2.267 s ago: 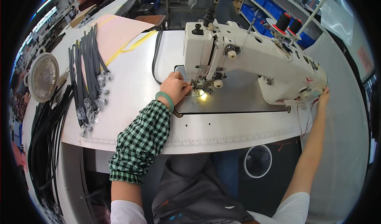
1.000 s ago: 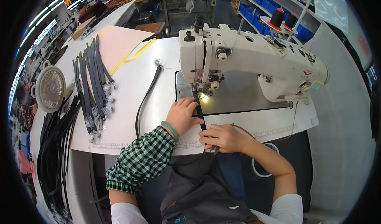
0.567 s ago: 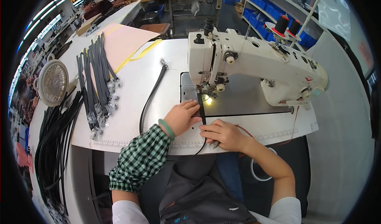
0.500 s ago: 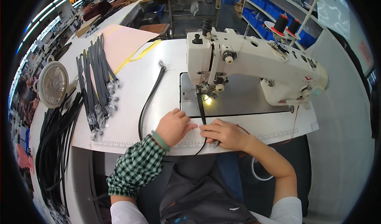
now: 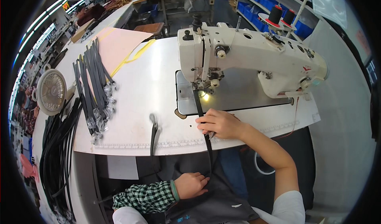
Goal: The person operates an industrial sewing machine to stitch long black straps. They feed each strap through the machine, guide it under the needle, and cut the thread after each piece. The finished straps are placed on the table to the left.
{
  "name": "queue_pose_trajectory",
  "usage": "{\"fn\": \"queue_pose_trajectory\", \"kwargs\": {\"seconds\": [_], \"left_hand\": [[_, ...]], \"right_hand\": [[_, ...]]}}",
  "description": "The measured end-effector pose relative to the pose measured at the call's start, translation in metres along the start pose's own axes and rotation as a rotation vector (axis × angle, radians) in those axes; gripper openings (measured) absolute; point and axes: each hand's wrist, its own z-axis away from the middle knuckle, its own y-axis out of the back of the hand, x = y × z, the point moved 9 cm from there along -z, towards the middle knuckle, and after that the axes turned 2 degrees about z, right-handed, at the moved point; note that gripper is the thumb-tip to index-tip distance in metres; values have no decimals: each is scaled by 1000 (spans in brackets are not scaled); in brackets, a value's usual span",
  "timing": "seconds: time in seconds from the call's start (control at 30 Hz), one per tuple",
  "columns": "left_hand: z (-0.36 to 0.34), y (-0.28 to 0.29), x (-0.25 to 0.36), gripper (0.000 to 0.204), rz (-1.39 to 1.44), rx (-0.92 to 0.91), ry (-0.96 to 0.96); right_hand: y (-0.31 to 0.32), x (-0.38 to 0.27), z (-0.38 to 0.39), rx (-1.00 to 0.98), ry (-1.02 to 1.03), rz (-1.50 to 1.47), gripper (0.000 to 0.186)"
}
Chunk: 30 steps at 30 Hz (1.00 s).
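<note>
A narrow black strap [image 5: 198, 101] runs from under the presser foot of the white sewing machine [image 5: 226, 45] toward me and over the table's front edge. My right hand [image 5: 222, 124] is closed on it on the white table, just in front of the metal bed plate. A small greyish tool, its kind unclear, peeks out below those fingers. Lower, above my lap, my left hand [image 5: 192, 185] has its fingers closed at the hanging part of the strap. Left of it, a strap end with a blurred, silvery tip [image 5: 153, 120] lies on the table and hangs over the edge.
Grey straps with plastic-wrapped ends [image 5: 97, 89] lie in a bundle at left. Beyond them is a pink sheet [image 5: 119, 45] with yellow strips. Black straps [image 5: 59, 140] drape beside a round pale basket [image 5: 52, 89]. Thread spools [image 5: 274, 15] stand behind the machine.
My left hand has moved from the table down over my lap. The strap's silvery end has slid toward me. My right hand stays on the strap near the machine.
</note>
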Motion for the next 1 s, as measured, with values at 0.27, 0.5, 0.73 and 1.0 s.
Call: {"fn": "queue_pose_trajectory", "kwargs": {"seconds": [0.27, 0.5, 0.73, 1.0], "left_hand": [[-8, -13, -11, 26, 189, -50, 63], [-12, 2, -33, 31, 11, -44, 66], [-20, 141, -60, 16, -174, 557, 158], [-59, 142, -129, 37, -404, 447, 133]], "right_hand": [[0, -3, 1, -18, 27, -35, 16], [-2, -10, 2, -59, 71, -110, 17], [0, -9, -3, -103, 14, -26, 21], [-2, -5, -3, -121, -27, 12, 24]]}}
